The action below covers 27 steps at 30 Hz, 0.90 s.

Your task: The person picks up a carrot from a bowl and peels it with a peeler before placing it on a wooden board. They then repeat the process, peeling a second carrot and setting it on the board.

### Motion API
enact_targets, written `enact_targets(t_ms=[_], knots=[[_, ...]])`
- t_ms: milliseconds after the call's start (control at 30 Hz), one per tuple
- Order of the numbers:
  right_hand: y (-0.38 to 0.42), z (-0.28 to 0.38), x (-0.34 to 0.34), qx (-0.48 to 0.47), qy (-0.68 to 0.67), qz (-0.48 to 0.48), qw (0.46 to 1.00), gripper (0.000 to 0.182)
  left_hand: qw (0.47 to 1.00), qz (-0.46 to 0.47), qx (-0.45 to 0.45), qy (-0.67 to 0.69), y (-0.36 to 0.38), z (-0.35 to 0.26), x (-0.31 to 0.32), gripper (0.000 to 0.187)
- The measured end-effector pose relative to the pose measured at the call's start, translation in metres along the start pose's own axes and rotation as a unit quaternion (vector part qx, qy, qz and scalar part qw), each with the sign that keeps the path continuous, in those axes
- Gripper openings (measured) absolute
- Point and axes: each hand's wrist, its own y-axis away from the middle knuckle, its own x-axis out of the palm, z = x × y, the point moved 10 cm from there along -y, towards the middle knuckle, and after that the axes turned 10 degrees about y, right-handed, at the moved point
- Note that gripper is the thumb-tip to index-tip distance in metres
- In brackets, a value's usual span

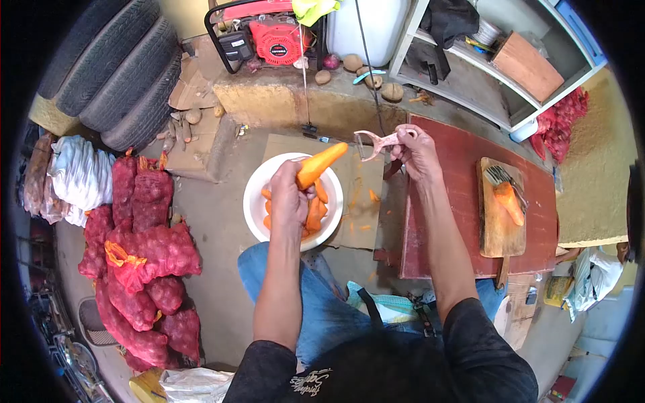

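My left hand (290,196) is closed around the thick end of a peeled orange carrot (321,165), whose tip points up and to the right. Below that hand sits a white bowl (253,179) with several peeled carrots (314,213) inside. In my right hand (418,153) is a pinkish Y-shaped peeler (380,141), gripped by its handle, its blade end facing left toward the carrot but apart from it. Orange peelings (373,195) lie on the cardboard (359,225) beside the bowl.
A red table (430,232) at right bears a wooden board (494,238) with a carrot piece and forks. Red net sacks of onions (151,248) and tyres (144,101) stand left. A red generator (277,41) and grey shelf (463,87) are at the back.
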Motion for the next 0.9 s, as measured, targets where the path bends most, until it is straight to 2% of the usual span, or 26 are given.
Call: enact_targets(t_ms=[100, 133, 233, 367, 467, 567, 700, 767, 833, 900], knots=[[0.003, -0.012, -0.004, 0.01, -0.094, -0.016, 0.995, 0.019, 0.978, 0.031, 0.067, -0.194, 0.002, -0.004, 0.018, 0.029], [0.003, -0.02, -0.011, 0.021, -0.125, -0.025, 0.992, 0.023, 0.955, 0.044, 0.127, -0.266, 0.005, -0.01, 0.026, 0.037], [0.01, -0.027, -0.021, 0.036, -0.241, -0.058, 0.968, 0.025, 0.936, 0.071, 0.141, -0.316, 0.015, -0.006, 0.041, 0.041], [0.022, -0.028, -0.01, 0.052, -0.308, -0.015, 0.95, 0.023, 0.938, 0.09, 0.13, -0.308, 0.01, 0.006, 0.043, 0.051], [0.033, -0.031, 0.003, 0.077, -0.263, -0.007, 0.962, 0.02, 0.938, 0.1, 0.119, -0.31, 0.014, 0.008, 0.05, 0.055], [0.039, -0.031, 0.021, 0.08, -0.224, 0.01, 0.971, 0.021, 0.923, 0.137, 0.184, -0.309, 0.018, 0.004, 0.06, 0.058], [0.04, -0.033, 0.041, 0.094, -0.176, 0.038, 0.979, 0.019, 0.928, 0.138, 0.17, -0.302, 0.02, 0.009, 0.061, 0.051], [0.027, -0.031, 0.021, 0.059, -0.13, -0.009, 0.99, 0.015, 0.921, 0.14, 0.143, -0.335, 0.023, 0.011, 0.059, 0.048], [0.009, -0.035, -0.016, 0.017, -0.103, -0.047, 0.993, 0.014, 0.911, 0.138, 0.154, -0.356, 0.022, 0.011, 0.055, 0.045], [0.007, -0.027, -0.031, 0.01, -0.165, -0.05, 0.985, 0.013, 0.912, 0.137, 0.165, -0.351, 0.02, 0.008, 0.054, 0.044]])
